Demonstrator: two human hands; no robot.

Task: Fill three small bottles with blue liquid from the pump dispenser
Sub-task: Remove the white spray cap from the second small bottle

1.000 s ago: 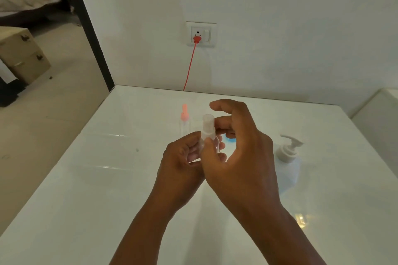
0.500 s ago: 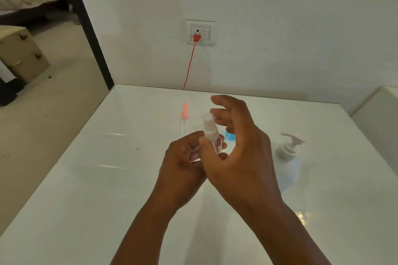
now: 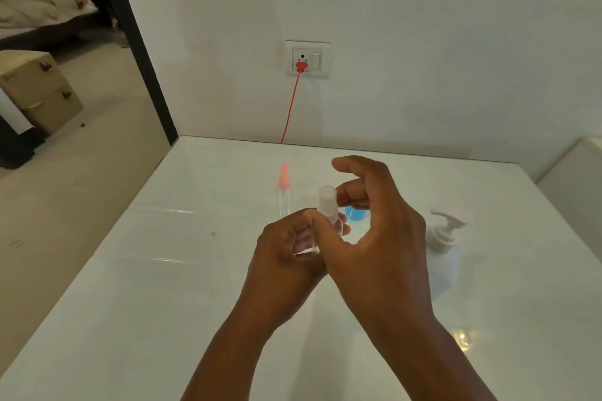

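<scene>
Both my hands meet on one small clear bottle (image 3: 326,216) with a frosted white cap: left hand (image 3: 286,257) grips its body, right hand (image 3: 374,238) pinches near the cap; no readable label.

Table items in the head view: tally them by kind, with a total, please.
Small bottles with visible bodies: 2, white-capped bottle held in left hand, pink-capped bottle standing.
Pump dispensers: 1, pump dispenser.
Blue objects partly hidden behind right hand: 1, blue object, kind unclear.
Total: 4.
</scene>
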